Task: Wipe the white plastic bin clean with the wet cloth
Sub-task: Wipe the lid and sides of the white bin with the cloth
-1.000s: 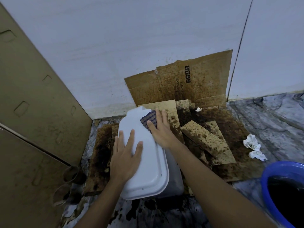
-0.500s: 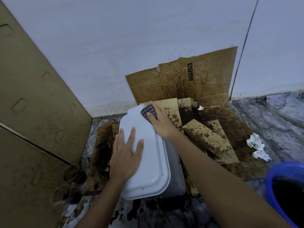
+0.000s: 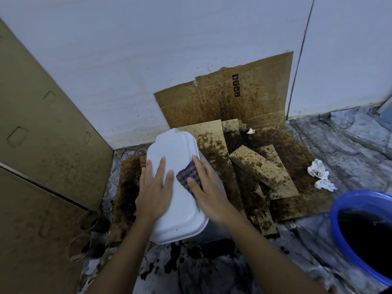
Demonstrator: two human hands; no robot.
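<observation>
The white plastic bin [image 3: 172,149] stands on the stained floor in the middle of the view, its white top facing me. My left hand [image 3: 154,189] lies flat on the top's left side with straight, spread fingers. My right hand [image 3: 204,187] presses a blue checked cloth [image 3: 187,176] onto the top's right edge, about halfway along. Fingers and thumb lie straight over the cloth, and most of it is hidden under the palm.
Stained cardboard sheets [image 3: 254,166] cover the floor to the right, and one piece leans on the white wall [image 3: 222,100]. Crumpled white tissues [image 3: 319,172] lie further right. A blue basin [image 3: 364,232] of dark water sits at the lower right. Brown cardboard panels [image 3: 42,145] stand at the left.
My right hand has slid the cloth from the bin's far end toward me, to the middle of the top. The left hand has stayed in place.
</observation>
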